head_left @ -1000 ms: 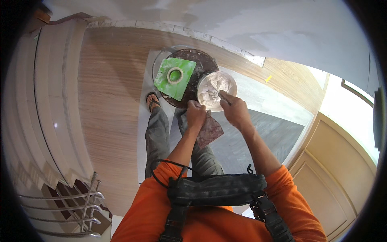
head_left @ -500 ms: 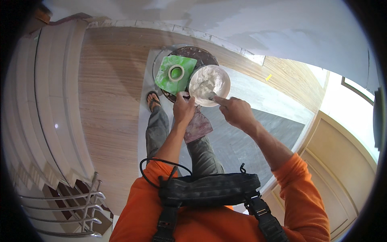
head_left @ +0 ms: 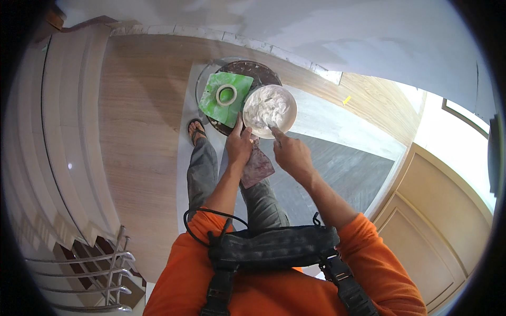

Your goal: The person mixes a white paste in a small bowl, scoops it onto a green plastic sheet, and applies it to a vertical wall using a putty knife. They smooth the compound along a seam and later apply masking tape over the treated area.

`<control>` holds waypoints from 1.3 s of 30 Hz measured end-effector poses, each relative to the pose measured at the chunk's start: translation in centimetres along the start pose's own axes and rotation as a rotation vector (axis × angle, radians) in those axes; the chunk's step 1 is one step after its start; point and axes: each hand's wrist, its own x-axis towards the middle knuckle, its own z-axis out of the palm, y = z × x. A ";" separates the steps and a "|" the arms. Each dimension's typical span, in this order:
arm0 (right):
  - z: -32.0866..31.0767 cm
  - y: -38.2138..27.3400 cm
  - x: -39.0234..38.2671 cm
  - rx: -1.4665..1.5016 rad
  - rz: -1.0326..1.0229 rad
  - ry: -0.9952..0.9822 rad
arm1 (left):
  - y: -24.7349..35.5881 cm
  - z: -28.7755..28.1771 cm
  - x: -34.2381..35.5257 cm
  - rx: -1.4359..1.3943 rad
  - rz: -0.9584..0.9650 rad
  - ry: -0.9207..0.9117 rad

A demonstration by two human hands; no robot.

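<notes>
A round white bowl (head_left: 291,122) of white, lumpy paste (head_left: 268,107) stands out over the right side of a dark round stool top (head_left: 258,69). My left hand (head_left: 240,145) grips the bowl's near left rim, its index finger stretched along the side. In my right hand (head_left: 292,155) is a putty knife (head_left: 271,126), its blade dipped in the paste at the near edge. A dark reddish, flared scraper (head_left: 258,167) lies below the bowl, close to my left fingers; whether they touch it is hidden.
On the stool's left side rests a green square board (head_left: 210,108) with a roll of tape (head_left: 217,95) on it. Stair steps (head_left: 87,131) and a metal railing (head_left: 113,258) flank the left, a wooden door (head_left: 421,226) the right. A wall (head_left: 316,31) closes the far side.
My right hand has come left and nearer to me with the putty knife, drawing it across the paste. My left index finger has straightened along the bowl.
</notes>
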 end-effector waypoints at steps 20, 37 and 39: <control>-4.0 2.4 0.2 -0.517 -0.402 0.069 | -0.5 -0.5 0.2 0.144 0.081 0.019; -8.6 4.3 3.4 -0.319 -0.280 -0.141 | 0.0 -0.4 0.0 0.183 0.096 0.071; -8.9 3.6 2.3 -0.221 -0.197 -0.128 | 0.2 -0.3 -0.3 0.114 0.078 0.082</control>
